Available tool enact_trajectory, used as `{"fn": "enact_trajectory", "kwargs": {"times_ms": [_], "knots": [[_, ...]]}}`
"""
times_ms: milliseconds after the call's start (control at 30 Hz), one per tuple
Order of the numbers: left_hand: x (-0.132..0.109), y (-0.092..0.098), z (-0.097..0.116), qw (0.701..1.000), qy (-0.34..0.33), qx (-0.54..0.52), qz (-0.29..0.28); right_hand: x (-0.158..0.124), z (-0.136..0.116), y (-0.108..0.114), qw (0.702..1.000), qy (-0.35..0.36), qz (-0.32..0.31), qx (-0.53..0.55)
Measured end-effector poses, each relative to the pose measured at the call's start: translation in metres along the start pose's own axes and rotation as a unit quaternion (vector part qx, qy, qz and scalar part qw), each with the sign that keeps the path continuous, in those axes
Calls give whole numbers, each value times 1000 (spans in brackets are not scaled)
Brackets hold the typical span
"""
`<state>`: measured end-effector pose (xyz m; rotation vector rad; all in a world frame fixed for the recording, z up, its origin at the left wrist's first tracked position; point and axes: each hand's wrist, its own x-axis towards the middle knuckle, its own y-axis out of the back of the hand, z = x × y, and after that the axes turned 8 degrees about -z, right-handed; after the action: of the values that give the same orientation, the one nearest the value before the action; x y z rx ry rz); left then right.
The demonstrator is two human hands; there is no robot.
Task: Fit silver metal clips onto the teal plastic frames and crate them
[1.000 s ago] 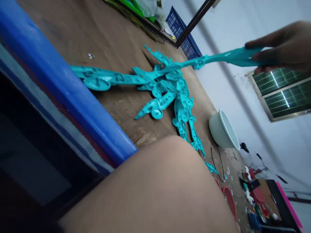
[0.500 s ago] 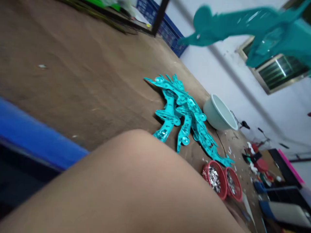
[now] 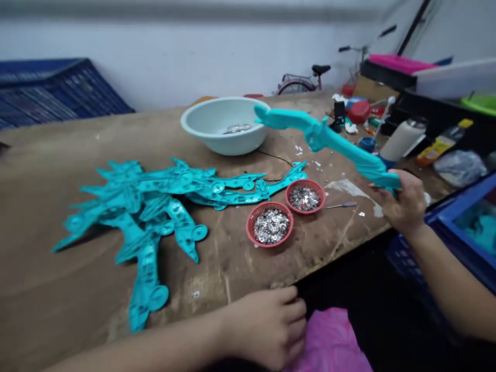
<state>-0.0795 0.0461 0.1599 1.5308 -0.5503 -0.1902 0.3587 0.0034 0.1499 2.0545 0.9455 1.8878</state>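
Observation:
My right hand (image 3: 406, 202) grips one end of a long teal plastic piece (image 3: 333, 139), which is raised over the table and points left. My left hand (image 3: 271, 323) is at the table's front edge beside pink cloth (image 3: 333, 343), its fingers curled; whether anything is in them is hidden. A pile of similar teal pieces (image 3: 149, 194) lies on the wooden table (image 3: 217, 268). Two red baskets (image 3: 250, 235) (image 3: 289, 200) hold small silvery metal parts. Behind them a pale bowl (image 3: 217, 142) has some metal parts inside.
At the right stand a bottle (image 3: 403, 139), a yellow-labelled bottle (image 3: 437, 147) and a plastic bag (image 3: 461, 170). A blue crate (image 3: 445, 217) with teal pieces is below at the right. A screwdriver-like tool (image 3: 343, 205) lies near the baskets. Another blue crate (image 3: 77, 90) stands back left.
The view has swung round and levelled. Both hands now show; an arm or knee filled the lower part before. The raised teal piece now appears lower, in my right hand.

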Motion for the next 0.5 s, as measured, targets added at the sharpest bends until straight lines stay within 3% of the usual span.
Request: {"fn": "enact_trajectory", "kwargs": {"times_ms": [100,167,233,300,367,433,500], "knots": [[10,-25,-1,1000,-18,-21,-2,-25,-1,-1,997,70,17,-33],[25,-34,-7,1000,-12,12,9,-36,-12,-3,998,11,-16,52],[47,-32,-17,996,21,82,39,-47,-20,-5,978,-44,-75,191],[74,-21,-27,975,107,174,82,-57,-20,-4,936,-78,-134,315],[101,-7,-36,933,240,255,88,-64,-10,-2,895,-82,-196,393],[122,4,-43,874,397,279,33,-66,3,1,865,-58,-259,425],[135,10,-47,813,524,252,-39,-64,14,2,855,-5,-294,428]]}}
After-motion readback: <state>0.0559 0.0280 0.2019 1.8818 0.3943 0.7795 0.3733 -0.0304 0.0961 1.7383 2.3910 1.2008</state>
